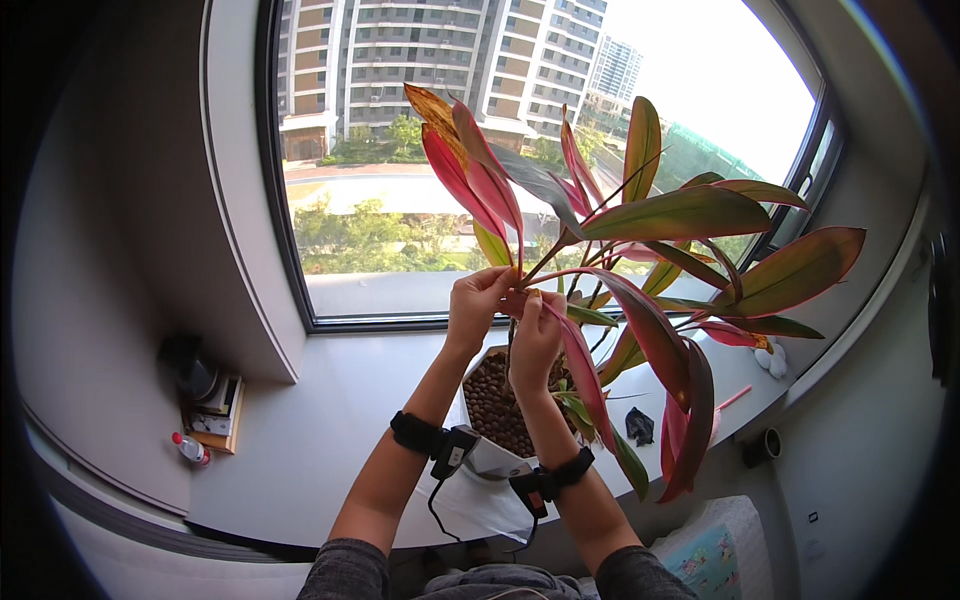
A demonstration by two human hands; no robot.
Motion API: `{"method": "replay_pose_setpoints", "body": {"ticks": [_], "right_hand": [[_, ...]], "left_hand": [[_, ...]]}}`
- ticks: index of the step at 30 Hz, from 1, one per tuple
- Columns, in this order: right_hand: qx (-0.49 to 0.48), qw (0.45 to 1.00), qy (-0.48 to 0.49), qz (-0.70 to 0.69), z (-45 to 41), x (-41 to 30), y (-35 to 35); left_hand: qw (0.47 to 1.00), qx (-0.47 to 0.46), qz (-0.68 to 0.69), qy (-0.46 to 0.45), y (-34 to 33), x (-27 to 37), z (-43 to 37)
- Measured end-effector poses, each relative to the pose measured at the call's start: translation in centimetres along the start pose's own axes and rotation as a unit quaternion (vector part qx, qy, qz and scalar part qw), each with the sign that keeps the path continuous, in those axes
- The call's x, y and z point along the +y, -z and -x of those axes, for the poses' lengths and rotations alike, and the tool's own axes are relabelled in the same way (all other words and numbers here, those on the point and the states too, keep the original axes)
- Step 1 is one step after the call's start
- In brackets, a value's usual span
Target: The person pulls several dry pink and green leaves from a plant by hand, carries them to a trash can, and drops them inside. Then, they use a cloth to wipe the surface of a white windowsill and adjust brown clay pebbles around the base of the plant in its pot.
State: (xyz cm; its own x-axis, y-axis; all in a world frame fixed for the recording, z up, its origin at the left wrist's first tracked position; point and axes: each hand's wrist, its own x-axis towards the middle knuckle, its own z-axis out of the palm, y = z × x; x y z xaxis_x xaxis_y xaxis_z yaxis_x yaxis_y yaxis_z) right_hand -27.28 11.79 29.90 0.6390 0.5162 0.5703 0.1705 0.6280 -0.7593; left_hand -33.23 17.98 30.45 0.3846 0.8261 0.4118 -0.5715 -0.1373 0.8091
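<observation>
A tall potted plant with long red and green leaves [675, 214] stands before the window, in a white planter [487, 463] filled with round brown clay pebbles [491, 401]. Above the planter, my left hand [480, 300] pinches the base of a leaf stalk where several stalks meet. My right hand [536, 334] is close beside it, its thumb and fingers closed at the base of a drooping pink leaf [581, 364]. The fingertips of both hands nearly touch. One upper leaf [435, 112] is brown and dried. Black straps with small devices are around both forearms.
The planter rests on a white windowsill [300, 450]. At the left are stacked books [221, 420] and a small bottle with a red cap [192, 449]. A crumpled black piece [639, 426] and white stones [770, 361] lie at the right. Window glass is behind the leaves.
</observation>
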Motion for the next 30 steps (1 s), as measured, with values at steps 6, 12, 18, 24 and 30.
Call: {"method": "replay_pose_setpoints", "body": {"ticks": [6, 12, 18, 24, 30], "right_hand": [[0.019, 0.991, -0.122, -0.048, -0.6, -0.2, 0.4], [0.008, 0.973, -0.209, -0.098, -1.1, -1.6, 0.1], [-0.005, 0.977, -0.192, -0.093, -0.8, -1.5, 0.5], [-0.018, 0.98, -0.179, -0.085, -0.6, -0.5, 0.7], [-0.016, 0.967, -0.18, -0.178, -0.2, 0.2, 0.6]], "left_hand": [[0.999, 0.005, -0.04, -0.007, -0.2, -0.4, -0.4], [0.998, -0.004, -0.064, 0.001, 0.1, -0.5, -0.5], [0.995, -0.089, -0.041, 0.005, 0.7, 0.2, -0.7], [0.99, -0.102, -0.087, 0.047, 1.0, 0.9, -1.3], [0.995, -0.079, -0.046, 0.046, 1.0, 0.6, -1.3]]}}
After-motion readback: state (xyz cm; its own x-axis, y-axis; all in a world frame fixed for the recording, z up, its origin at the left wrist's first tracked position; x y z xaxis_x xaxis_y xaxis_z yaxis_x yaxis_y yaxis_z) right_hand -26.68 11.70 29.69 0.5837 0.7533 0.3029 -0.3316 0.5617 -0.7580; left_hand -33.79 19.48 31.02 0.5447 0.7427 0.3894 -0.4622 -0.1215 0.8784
